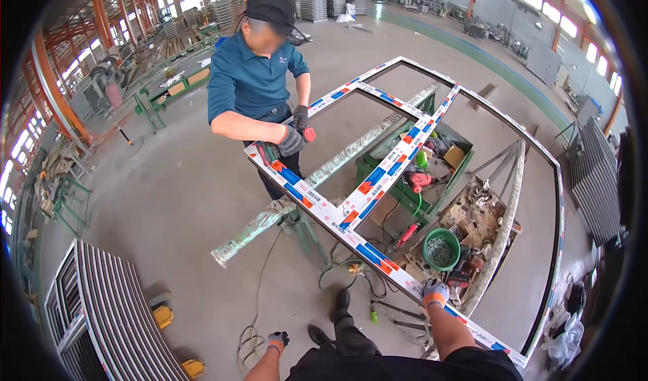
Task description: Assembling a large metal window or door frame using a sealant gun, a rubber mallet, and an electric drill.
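A large window frame [378, 256], dark-edged and covered in white, blue and orange protective film, lies level across padded supports. My right hand [435, 291], in a grey glove with an orange cuff, is closed over the frame's near edge. Low beside my legs, my left hand [278, 340] hangs away from the frame in a matching glove. Its fingers are curled, and nothing shows in them. Across the frame's left corner stands a co-worker [260, 77] in a blue shirt and dark gloves, both hands near a small red item [308, 134] I cannot make out.
Under the frame stand a green tool cart [432, 209] with a red power tool [418, 180] and a green bucket [441, 249] of small metal parts. Wrapped support bars [250, 232] jut out leftward. Cables [253, 340] trail across the floor. Stacked frames [121, 307] stand at lower left.
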A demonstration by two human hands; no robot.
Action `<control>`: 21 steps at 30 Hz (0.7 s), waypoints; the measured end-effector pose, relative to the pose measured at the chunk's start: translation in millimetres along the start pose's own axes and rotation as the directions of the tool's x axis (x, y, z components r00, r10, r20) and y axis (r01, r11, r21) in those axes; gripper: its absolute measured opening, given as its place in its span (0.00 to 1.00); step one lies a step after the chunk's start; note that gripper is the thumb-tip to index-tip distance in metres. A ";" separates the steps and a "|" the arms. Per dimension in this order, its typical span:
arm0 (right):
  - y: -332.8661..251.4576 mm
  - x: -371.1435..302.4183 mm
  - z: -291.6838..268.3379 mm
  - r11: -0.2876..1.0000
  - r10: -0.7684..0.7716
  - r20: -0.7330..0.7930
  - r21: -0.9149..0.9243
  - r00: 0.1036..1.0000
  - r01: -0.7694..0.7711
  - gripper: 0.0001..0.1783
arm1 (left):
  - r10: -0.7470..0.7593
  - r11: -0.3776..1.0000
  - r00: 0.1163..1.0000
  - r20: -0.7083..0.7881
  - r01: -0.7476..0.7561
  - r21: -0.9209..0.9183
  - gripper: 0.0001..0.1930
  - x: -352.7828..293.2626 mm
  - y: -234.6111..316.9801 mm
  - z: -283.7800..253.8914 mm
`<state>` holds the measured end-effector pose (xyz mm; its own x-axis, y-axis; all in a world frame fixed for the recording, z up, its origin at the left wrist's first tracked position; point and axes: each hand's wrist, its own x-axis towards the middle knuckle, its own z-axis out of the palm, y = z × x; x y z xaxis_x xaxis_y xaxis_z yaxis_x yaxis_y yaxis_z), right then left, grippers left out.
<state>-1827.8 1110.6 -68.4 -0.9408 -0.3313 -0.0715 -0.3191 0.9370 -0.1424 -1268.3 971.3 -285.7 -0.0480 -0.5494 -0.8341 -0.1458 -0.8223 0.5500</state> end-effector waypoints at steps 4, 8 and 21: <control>-2.6 0.6 -1.6 1.000 0.001 -0.005 0.021 1.000 -0.001 0.23 | -0.002 0.999 0.999 -0.047 0.000 -0.035 0.09 -0.4 -4.2 1.6; -2.7 1.0 -0.9 1.000 0.004 -0.012 0.026 1.000 -0.004 0.23 | 0.004 0.998 0.998 -0.058 -0.007 -0.057 0.09 0.5 -0.3 7.9; 7.0 5.3 5.3 0.999 0.039 0.104 -0.018 0.994 -0.038 0.25 | -0.022 0.999 0.999 -0.045 0.024 0.040 0.11 22.5 -12.8 7.2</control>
<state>-1834.5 1114.8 -75.1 -0.9357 -0.3040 -0.1791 -0.2855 0.9506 -0.1221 -1274.6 970.6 -311.8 -0.0003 -0.5369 -0.8436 -0.1864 -0.8288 0.5276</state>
